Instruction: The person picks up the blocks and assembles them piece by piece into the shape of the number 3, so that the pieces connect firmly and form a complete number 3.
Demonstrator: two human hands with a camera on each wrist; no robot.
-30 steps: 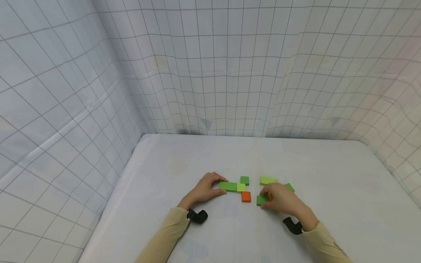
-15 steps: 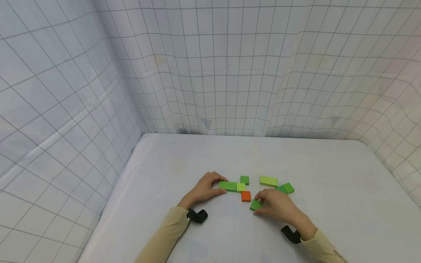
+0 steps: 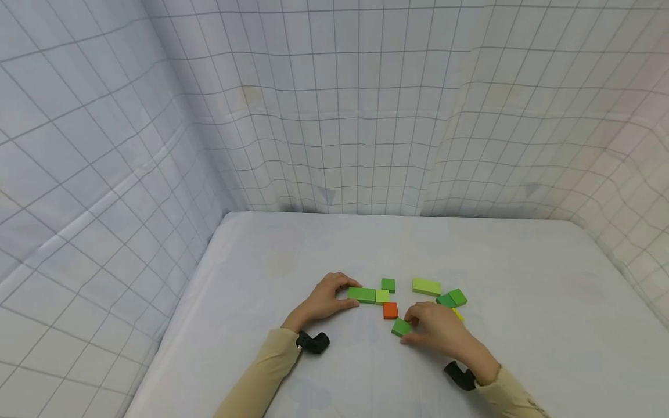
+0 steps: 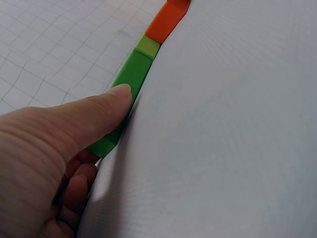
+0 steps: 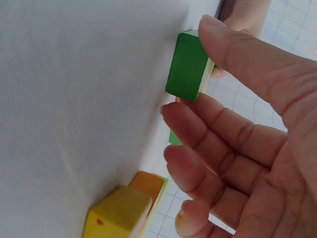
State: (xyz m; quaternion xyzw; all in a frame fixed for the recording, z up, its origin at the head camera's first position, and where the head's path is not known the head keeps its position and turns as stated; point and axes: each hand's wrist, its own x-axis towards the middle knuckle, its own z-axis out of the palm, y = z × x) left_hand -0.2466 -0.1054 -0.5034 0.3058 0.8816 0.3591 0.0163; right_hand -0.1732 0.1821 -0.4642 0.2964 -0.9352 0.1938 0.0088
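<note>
In the head view my left hand point(image 3: 325, 300) holds a long green block point(image 3: 362, 295) at its left end, thumb on the near side and fingers on the far side. A small lime square block point(image 3: 382, 297) touches the long block's right end. An orange-red square block point(image 3: 390, 310) lies just nearer than the lime one. My right hand point(image 3: 441, 329) pinches a small green block point(image 3: 400, 327), turned at an angle, at the near right of the orange-red block. In the right wrist view, the thumb and forefinger are at the edges of this green block point(image 5: 188, 67).
Another small green block point(image 3: 388, 285) lies beyond the lime square. To the right are a lime rectangular block point(image 3: 426, 287), two touching green blocks point(image 3: 457, 297) and a yellow block point(image 3: 458, 314) partly hidden by my right hand. Gridded white cloth point(image 3: 334, 116) hangs behind the white table point(image 3: 292, 244).
My right hand has drawn the small green block left and slightly nearer, turning it on the table. A yellow block shows from behind that hand. The left hand stays put.
</note>
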